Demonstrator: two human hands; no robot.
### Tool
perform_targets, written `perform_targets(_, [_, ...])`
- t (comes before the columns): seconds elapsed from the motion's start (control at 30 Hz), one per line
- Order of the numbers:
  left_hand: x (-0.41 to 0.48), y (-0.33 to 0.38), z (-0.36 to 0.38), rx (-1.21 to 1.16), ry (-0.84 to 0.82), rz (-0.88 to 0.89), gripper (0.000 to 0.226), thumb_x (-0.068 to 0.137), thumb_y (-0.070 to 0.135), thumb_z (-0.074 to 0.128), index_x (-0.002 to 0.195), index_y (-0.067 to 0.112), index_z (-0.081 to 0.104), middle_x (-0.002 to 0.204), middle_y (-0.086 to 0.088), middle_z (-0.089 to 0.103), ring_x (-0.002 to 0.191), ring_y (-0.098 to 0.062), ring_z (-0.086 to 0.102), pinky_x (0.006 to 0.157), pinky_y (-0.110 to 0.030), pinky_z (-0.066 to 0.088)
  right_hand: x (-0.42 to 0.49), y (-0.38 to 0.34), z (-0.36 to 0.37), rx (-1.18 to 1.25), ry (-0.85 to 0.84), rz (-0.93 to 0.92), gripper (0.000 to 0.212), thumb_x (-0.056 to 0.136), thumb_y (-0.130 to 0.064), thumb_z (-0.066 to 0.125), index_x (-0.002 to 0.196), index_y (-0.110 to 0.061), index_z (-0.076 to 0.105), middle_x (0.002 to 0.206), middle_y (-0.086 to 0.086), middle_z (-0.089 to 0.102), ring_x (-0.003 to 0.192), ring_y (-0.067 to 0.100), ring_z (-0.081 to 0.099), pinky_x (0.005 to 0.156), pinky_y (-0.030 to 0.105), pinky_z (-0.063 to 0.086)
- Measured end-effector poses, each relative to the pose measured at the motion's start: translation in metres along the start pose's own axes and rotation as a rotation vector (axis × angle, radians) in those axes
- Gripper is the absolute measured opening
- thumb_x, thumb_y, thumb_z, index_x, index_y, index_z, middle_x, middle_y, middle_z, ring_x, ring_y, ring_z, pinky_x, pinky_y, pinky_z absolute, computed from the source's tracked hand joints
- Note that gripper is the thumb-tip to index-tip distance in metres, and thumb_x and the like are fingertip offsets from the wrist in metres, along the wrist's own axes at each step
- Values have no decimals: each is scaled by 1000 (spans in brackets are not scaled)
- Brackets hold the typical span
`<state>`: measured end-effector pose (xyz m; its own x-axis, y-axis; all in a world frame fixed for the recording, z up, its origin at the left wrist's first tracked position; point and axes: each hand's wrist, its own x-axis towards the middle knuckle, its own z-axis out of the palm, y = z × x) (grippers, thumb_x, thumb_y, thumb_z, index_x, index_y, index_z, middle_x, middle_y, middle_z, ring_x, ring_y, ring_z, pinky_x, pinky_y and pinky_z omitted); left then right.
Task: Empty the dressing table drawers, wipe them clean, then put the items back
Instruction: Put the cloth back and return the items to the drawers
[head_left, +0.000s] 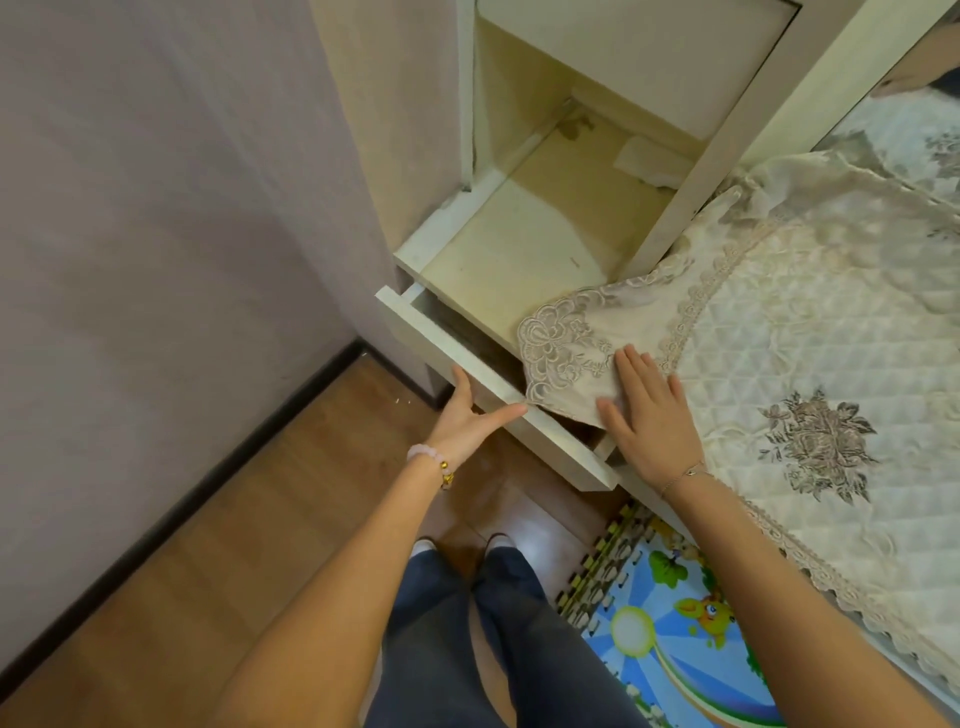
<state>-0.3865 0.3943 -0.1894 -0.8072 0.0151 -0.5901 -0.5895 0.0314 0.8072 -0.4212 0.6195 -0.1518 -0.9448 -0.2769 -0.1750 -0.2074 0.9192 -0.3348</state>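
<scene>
Nearest are dark denim trouser legs (467, 649) and pale shoe toes (423, 545) on a glossy wood-grain floor (234, 519). Beside them lies a foam play mat (675, 623) with a notched edge and bright cartoon print.

The left hand (467, 415), with a pink bead bracelet (428, 457) at the wrist, rests against the drawer (441, 338). Its grip is spread wide and holds nothing: the fingers lie straight on the flat white front panel and the thumb stretches along the panel's top edge. The drawer stands part-way out under the tabletop's left front corner, its inside dark and mostly hidden.

The right hand (649, 415), with a thin chain bracelet (685, 473), lies flat, its grip likewise slack, pressing on the scalloped lace corner (566, 338) of a quilted cream cloth (779, 338) that overhangs the drawer's right end. The cloth has diamond stitching and a grey-brown embroidered flower.

Beyond, the bare cream tabletop (493, 265) runs into a boxy open niche, smudged and stained. A crumpled white sheet (647, 161) lies at its far right corner. At the far right a mirror (924, 104) reflects the cloth.
</scene>
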Motion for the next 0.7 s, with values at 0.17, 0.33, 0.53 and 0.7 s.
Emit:
perform_targets(0.17, [14,16,9,45,-19,-28,136,54,66,74,144,24,-20,156,-1,10,143,-17,11,117,-41,14,0,1,2,8,15,0,59,97,-41,35,149,-20,14,157,-4,11,145,12,5,116,33,-2])
perform_targets(0.33, [26,22,13,39,-16,-35,124,67,57,73,144,24,-18,156,-5,12,143,-21,14,116,-43,14,0,1,3,-1,23,3,59,97,-41,34,149,-21,13,157,-5,11,145,11,4,116,33,-3])
perform_targets(0.53, [19,17,5,111,39,29,108,70,58,69,148,27,0,154,-4,22,140,-17,23,109,-33,23,1,1,4,-2,21,2,59,98,-39,35,149,-20,14,157,-4,11,145,12,5,116,34,-3])
perform_targets(0.7, [-11,9,-3,514,182,186,82,80,61,55,146,29,18,150,-1,32,135,-20,33,102,-32,34,1,-1,2,13,18,13,59,97,-38,36,149,-18,17,157,-2,15,145,14,8,116,36,0])
